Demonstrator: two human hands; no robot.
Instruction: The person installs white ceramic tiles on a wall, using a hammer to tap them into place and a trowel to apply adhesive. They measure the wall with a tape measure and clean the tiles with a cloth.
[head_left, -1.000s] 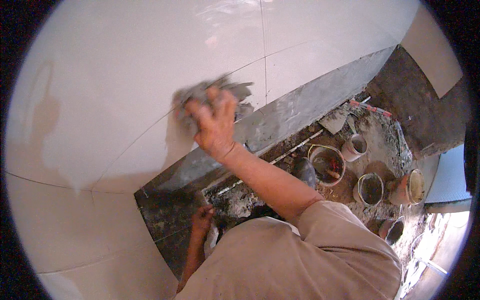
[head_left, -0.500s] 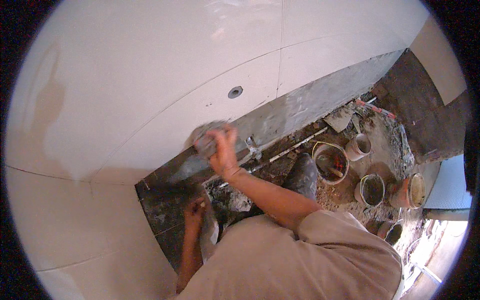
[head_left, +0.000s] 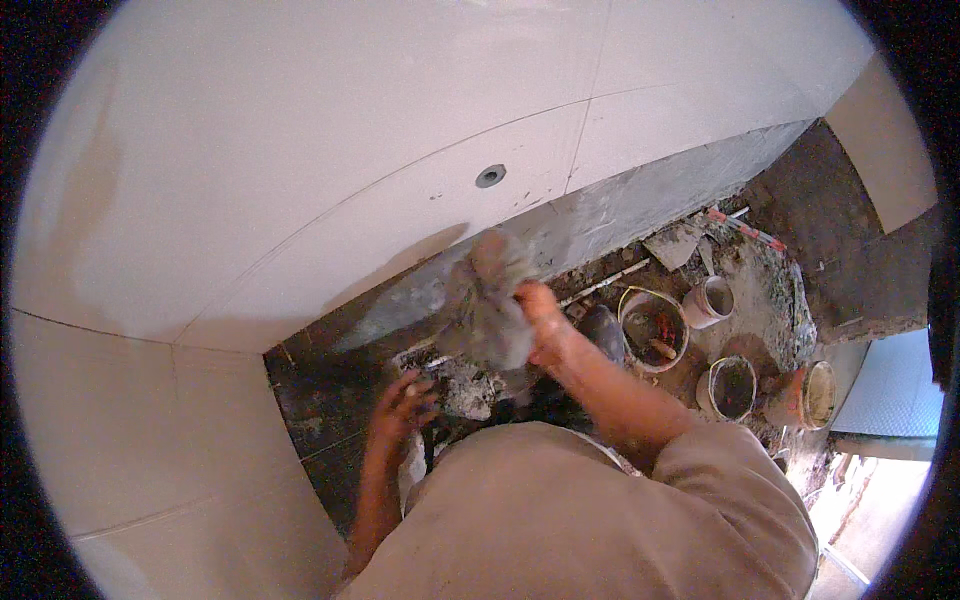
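Observation:
My right hand (head_left: 545, 318) is closed on a dirty grey rag (head_left: 488, 325), which hangs loose and blurred with motion. The rag is in front of the dark lower strip of wall (head_left: 400, 305), below the pale tiled wall (head_left: 400, 120); whether it touches the strip I cannot tell. My left hand (head_left: 404, 405) is low and to the left, with fingers apart and nothing seen in them. It is beside a rough pale patch of rubble (head_left: 465, 390). A round grey pipe opening (head_left: 490, 176) sits in the tiles above the rag.
On the muddy floor to the right stand a bucket with a wooden-handled tool (head_left: 655, 330), a smaller pail (head_left: 708, 302), a grey bucket (head_left: 728, 388) and an orange-brown bucket (head_left: 805, 395). A white pipe (head_left: 605, 283) runs along the wall's foot. Further off lies a red-and-white strip (head_left: 745, 228).
My right hand has moved off the tile edge, right and down, and the bunched rag now hangs open. My left hand has risen slightly with its fingers spread.

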